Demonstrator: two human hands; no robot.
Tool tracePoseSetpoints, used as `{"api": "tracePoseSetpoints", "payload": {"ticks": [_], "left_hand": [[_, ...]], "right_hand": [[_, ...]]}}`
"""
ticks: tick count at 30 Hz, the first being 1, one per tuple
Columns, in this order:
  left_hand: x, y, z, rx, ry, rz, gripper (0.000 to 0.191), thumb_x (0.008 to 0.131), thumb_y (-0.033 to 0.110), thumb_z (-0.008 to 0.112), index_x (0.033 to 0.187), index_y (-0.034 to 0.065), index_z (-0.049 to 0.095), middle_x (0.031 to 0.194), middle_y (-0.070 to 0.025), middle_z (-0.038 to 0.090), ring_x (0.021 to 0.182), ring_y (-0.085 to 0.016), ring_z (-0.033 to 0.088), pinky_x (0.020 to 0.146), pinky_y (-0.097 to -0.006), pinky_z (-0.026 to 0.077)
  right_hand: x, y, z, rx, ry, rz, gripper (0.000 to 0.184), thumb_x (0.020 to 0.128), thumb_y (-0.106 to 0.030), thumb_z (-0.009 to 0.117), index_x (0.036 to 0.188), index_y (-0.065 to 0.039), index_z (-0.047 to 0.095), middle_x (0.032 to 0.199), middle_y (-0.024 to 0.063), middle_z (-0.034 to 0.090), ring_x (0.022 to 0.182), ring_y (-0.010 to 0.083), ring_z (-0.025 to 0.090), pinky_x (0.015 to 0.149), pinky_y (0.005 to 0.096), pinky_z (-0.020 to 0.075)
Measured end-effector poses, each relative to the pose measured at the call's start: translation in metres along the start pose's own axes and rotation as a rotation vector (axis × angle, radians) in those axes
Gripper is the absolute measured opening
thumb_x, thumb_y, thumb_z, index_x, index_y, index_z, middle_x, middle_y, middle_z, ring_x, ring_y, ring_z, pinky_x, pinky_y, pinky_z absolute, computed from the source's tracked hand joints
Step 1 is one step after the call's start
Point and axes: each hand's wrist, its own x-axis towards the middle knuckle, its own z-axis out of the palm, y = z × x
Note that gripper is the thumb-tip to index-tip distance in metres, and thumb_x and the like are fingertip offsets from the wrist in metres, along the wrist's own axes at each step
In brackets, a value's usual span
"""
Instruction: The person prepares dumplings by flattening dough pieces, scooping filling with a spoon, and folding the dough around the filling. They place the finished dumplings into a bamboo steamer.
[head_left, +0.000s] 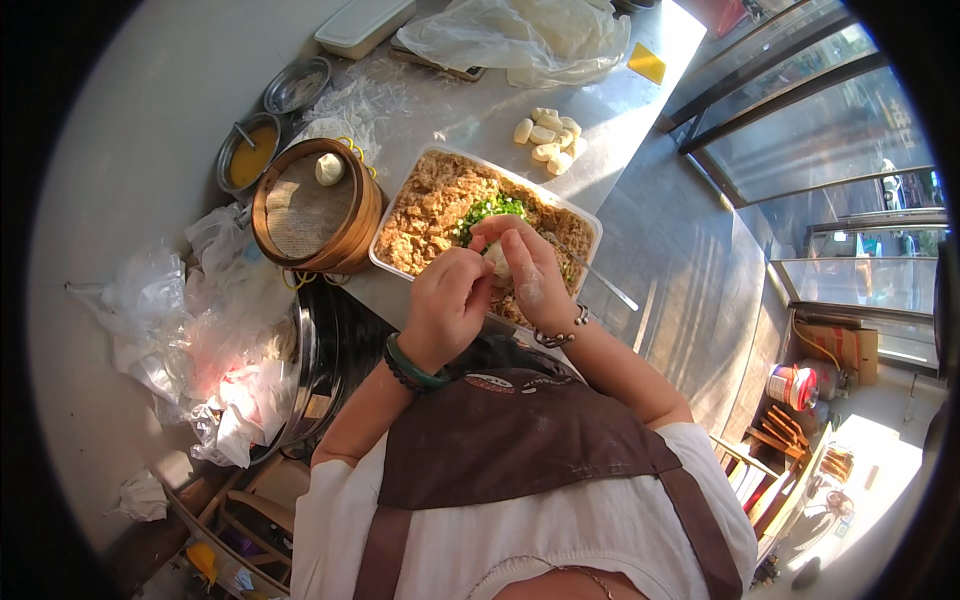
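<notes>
A small dough bun (497, 262) is held between my two hands, over the near side of a plastic tub (486, 159) of brown minced filling (442, 199). My left hand (448, 300) pinches its edge with thumb and fingertips. Around the other side curl the fingers of my right hand (529, 274), which has flour on it. Chopped green onion (491, 212) lies on the filling just beyond my fingers. To the left stands a round bamboo steamer (367, 217) with one pleated bun (329, 169) on its lined base. The bun in my hands is partly hidden by my fingers.
Several dough pieces (551, 139) lie on the metal table (465, 105). A metal spoon handle (611, 289) juts over the tub's right rim. Left are a bowl of yellow liquid (251, 161), a flour bowl (300, 86) and plastic bags (217, 315). A yellow scraper (646, 64) lies far right.
</notes>
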Motion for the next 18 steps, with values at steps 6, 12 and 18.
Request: {"api": "tracePoseSetpoints", "payload": {"ticks": [6,12,18], "left_hand": [[0.006,0.0,-0.006,0.107,-0.018,0.053,0.021,0.078,-0.01,0.064,0.096,0.0001,0.059,0.085,-0.012,0.06,0.07,-0.025,0.06,0.063,-0.0308,0.048],[-0.003,0.008,0.002,-0.002,0.006,-0.236,0.021,0.077,-0.006,0.069,0.096,-0.0018,0.059,0.086,-0.0118,0.061,0.074,-0.019,0.062,0.065,-0.0297,0.05],[-0.002,0.005,0.008,0.065,0.079,-0.102,0.021,0.077,-0.011,0.064,0.096,-0.0015,0.059,0.086,-0.0128,0.06,0.073,-0.024,0.061,0.063,-0.0303,0.05]], "right_hand": [[0.001,-0.007,-0.009,0.041,-0.121,0.248,0.039,0.101,-0.039,0.043,0.093,-0.005,0.062,0.073,0.0003,0.059,0.062,0.0078,0.055,0.052,0.0213,0.0431],[0.002,0.016,-0.004,-0.227,0.038,-0.062,0.036,0.101,-0.034,0.043,0.09,-0.005,0.062,0.074,0.0002,0.059,0.066,0.0061,0.054,0.054,0.0219,0.0432],[-0.001,0.01,0.009,-0.162,0.086,-0.167,0.034,0.1,-0.031,0.045,0.092,-0.003,0.062,0.074,0.0021,0.06,0.07,0.0098,0.057,0.057,0.0236,0.0454]]}}
